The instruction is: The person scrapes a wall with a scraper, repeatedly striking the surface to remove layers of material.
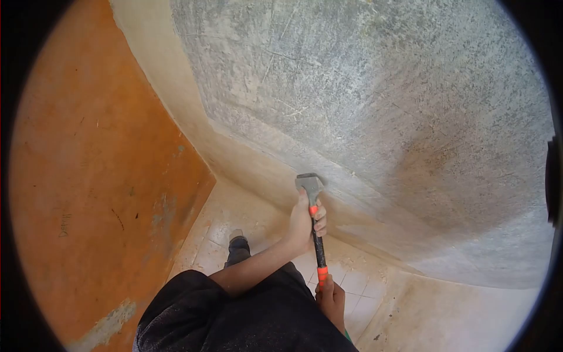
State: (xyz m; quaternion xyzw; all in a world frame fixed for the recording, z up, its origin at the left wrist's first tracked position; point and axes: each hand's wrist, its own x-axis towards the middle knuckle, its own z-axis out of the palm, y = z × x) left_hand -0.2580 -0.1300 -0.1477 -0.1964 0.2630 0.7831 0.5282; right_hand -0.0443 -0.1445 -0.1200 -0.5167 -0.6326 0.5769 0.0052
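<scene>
A long-handled scraper (319,246) with a black and orange handle and a wide grey head is held in both hands. Its head touches or nearly touches the lower part of the grey, scratched wall (363,88). My left hand (305,220) is closed round the upper handle just below the head, thumb up along the head. Lower down, my right hand (331,298) is wrapped round the orange end of the handle.
An orange wall (105,152) with scuffs and a bare patch stands at the left. A cream strip runs along the grey wall's edge. Below lies a dusty tiled floor (352,281), with my shoe (236,234) near the corner.
</scene>
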